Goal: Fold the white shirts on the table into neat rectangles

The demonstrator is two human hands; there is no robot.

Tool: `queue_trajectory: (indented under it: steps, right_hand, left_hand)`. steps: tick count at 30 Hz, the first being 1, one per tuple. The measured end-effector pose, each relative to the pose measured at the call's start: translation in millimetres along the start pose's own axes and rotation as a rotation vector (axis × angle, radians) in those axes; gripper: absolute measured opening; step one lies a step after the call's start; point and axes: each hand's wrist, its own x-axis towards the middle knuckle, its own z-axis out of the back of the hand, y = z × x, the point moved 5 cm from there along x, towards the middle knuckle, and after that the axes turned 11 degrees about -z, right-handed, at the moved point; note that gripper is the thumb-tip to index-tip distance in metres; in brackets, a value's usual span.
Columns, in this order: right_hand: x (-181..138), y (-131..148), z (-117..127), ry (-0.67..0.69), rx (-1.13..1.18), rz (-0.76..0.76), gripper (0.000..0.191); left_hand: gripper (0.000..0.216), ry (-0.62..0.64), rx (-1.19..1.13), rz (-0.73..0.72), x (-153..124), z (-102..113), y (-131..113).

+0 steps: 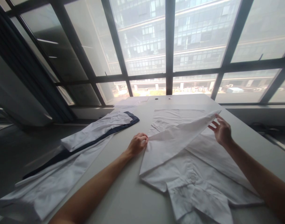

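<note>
A white shirt (170, 146) lies spread over the table in front of me, with one panel partly lifted and folded across it on a slant. My left hand (139, 143) is closed, pinching the panel's left edge close to the tabletop. At the panel's far right corner, my right hand (223, 129) grips the cloth between thumb and forefinger, its other fingers loosely spread. This corner is raised above the layers beneath. A crumpled sleeve-like part (198, 196) hangs toward me at the bottom of the view. The shirt's collar cannot be made out.
The white table (123, 180) reaches to tall framed windows (145, 37). Along its left edge lie more white garments (95, 127) and a dark navy one (133, 118). White sheets (130, 101) and a small dark round object (156, 99) are at the far end. A dark curtain (37, 71) hangs left.
</note>
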Motion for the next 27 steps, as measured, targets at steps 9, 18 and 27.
queue_trajectory:
  steps: [9, 18, 27]
  right_hand:
    - [24, -38, 41, -0.184, -0.164, -0.276, 0.015]
    - [41, -35, 58, -0.189, -0.124, -0.250, 0.006]
    - [44, -6, 48, 0.038, -0.111, -0.046, 0.010]
  left_hand:
    - [0.056, 0.335, -0.039, -0.227, -8, -17, -64]
    - [0.065, 0.526, -0.058, -0.217, -12, -27, -59]
    - [0.063, 0.541, -0.061, -0.209, -12, -26, -63]
